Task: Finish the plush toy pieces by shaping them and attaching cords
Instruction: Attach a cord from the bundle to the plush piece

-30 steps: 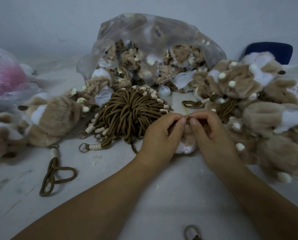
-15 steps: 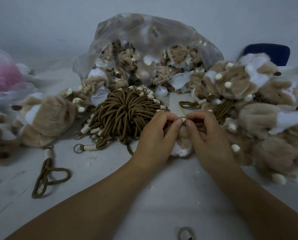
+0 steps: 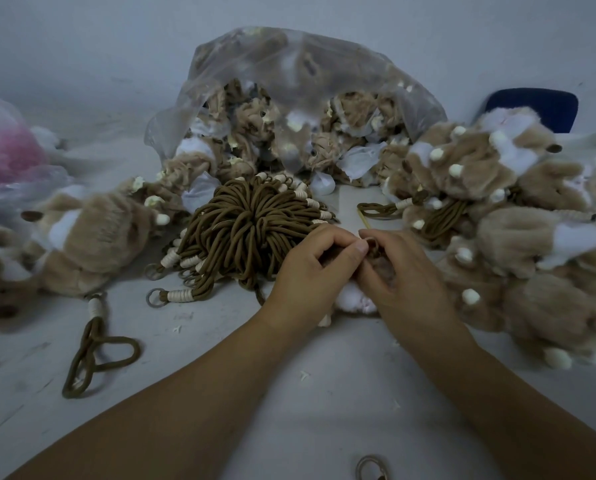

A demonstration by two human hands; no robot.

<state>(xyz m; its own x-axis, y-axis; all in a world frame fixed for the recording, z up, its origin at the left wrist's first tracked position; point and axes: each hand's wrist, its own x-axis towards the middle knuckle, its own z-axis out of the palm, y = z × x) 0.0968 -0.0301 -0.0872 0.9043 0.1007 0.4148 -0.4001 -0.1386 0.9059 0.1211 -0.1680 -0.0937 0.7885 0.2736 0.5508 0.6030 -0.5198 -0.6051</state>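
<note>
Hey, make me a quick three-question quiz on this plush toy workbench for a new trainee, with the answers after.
1. True or false: the left hand and right hand both grip one plush piece.
2. Where does the loose cord lying by itself sit? A) on the table, left of the left arm; B) inside a bag; C) on a chair.
3. Fill in: the clear bag behind the cord bundle holds ____.
Key: 1 true; 2 A; 3 plush pieces.

Blue chair [image 3: 545, 107], pink-filled bag [image 3: 4, 161].
</note>
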